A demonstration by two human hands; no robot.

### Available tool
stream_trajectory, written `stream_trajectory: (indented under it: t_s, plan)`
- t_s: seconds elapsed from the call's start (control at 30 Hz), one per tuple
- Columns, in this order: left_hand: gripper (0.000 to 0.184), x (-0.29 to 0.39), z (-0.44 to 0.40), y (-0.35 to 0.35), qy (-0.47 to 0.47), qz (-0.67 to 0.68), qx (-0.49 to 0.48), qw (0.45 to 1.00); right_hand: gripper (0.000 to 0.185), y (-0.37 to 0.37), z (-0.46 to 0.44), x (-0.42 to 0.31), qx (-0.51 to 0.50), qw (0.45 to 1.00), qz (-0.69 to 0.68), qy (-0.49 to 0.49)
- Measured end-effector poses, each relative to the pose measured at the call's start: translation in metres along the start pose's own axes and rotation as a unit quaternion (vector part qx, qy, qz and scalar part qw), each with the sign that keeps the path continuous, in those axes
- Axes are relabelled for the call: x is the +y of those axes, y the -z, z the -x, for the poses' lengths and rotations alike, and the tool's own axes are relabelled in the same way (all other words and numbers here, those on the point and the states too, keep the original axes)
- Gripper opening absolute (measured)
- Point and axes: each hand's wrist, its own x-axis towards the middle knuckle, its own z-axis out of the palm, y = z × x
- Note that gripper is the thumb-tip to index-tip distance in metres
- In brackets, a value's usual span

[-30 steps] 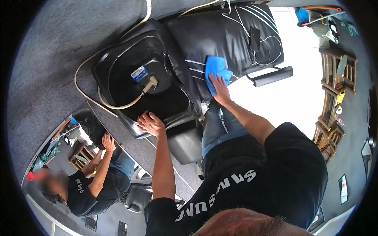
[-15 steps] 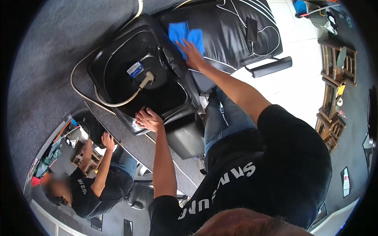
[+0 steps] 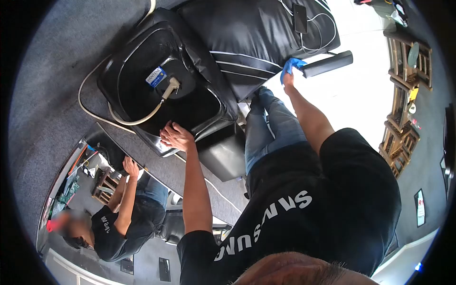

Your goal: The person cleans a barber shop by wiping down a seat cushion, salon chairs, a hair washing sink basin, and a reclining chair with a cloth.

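My left hand (image 3: 177, 137) rests on the near rim of the black shampoo basin (image 3: 124, 102), its fingers apart and loosely bent. Inside the basin lie a hand shower (image 3: 170, 89) on a cream hose and a blue-and-white Pantene packet (image 3: 156, 76). Over on the right, my right hand (image 3: 289, 78) is closed round a bunched blue cloth (image 3: 292, 65). That cloth is at the inner end of the chair's black armrest (image 3: 327, 64), beside the black padded seat (image 3: 232, 28); the fingers are partly hidden by it.
A phone (image 3: 299, 19) with a white cable lies on the seat. A large mirror (image 3: 107, 142) stands at the left and reflects a person. A black padded block (image 3: 221, 154) sits below the basin. Wooden racks (image 3: 401, 95) line the right side.
My right hand has lifted the blue cloth off the seat beside the basin and moved right, to the armrest. My left hand stays on the basin rim. The view has shifted slightly.
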Motion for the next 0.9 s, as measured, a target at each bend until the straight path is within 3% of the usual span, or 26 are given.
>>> stream_trajectory:
  t_s: [0.1, 0.13, 0.23, 0.27, 0.33, 0.37, 0.43, 0.5, 0.6, 0.7, 0.77, 0.9]
  plan:
    - [0.042, -0.001, 0.000, 0.003, -0.003, 0.006, -0.009, 1.000, 0.067, -0.078, 0.072, 0.018, 0.159, 0.961, 0.141, 0.175]
    - [0.042, 0.001, 0.000, 0.003, -0.003, 0.009, -0.001, 1.000, 0.076, -0.081, 0.070, 0.026, 0.134, 0.965, 0.091, 0.206]
    - [0.041, 0.000, 0.001, 0.002, -0.008, 0.011, 0.003, 1.000, 0.071, -0.106, 0.198, -0.015, 0.015, 0.994, 0.023, 0.108]
    - [0.040, 0.000, 0.001, 0.003, -0.005, 0.009, -0.002, 1.000, 0.076, -0.118, 0.206, 0.019, -0.011, 0.986, 0.063, 0.157]
    - [0.039, -0.001, 0.000, 0.001, -0.001, 0.005, -0.009, 1.000, 0.068, -0.112, 0.237, 0.002, -0.091, 0.994, -0.066, -0.011]
    - [0.039, -0.003, -0.001, -0.002, -0.006, 0.004, 0.004, 1.000, 0.062, -0.104, 0.247, -0.018, -0.140, 0.969, -0.170, -0.114]
    - [0.040, -0.007, 0.001, -0.007, -0.015, 0.001, 0.031, 0.999, 0.052, -0.087, 0.264, -0.094, -0.103, 0.953, -0.219, -0.181]
    - [0.039, -0.005, 0.001, -0.007, -0.013, -0.002, 0.034, 0.999, 0.046, -0.084, 0.263, -0.137, -0.152, 0.960, -0.177, -0.155]
    - [0.038, -0.002, 0.000, -0.001, -0.010, -0.001, 0.021, 1.000, 0.040, -0.135, 0.181, -0.148, -0.171, 0.983, -0.069, -0.024]
    - [0.039, -0.002, 0.000, -0.001, -0.012, 0.007, 0.017, 1.000, 0.040, -0.151, 0.157, -0.266, -0.268, 0.950, -0.163, 0.004]
    - [0.040, -0.003, 0.001, 0.000, -0.012, 0.006, 0.017, 1.000, 0.043, -0.215, 0.094, -0.284, -0.202, 0.951, -0.179, 0.148]
    - [0.041, 0.002, 0.000, 0.005, -0.004, 0.004, 0.002, 1.000, 0.044, -0.230, 0.082, -0.250, -0.268, 0.909, 0.110, 0.299]
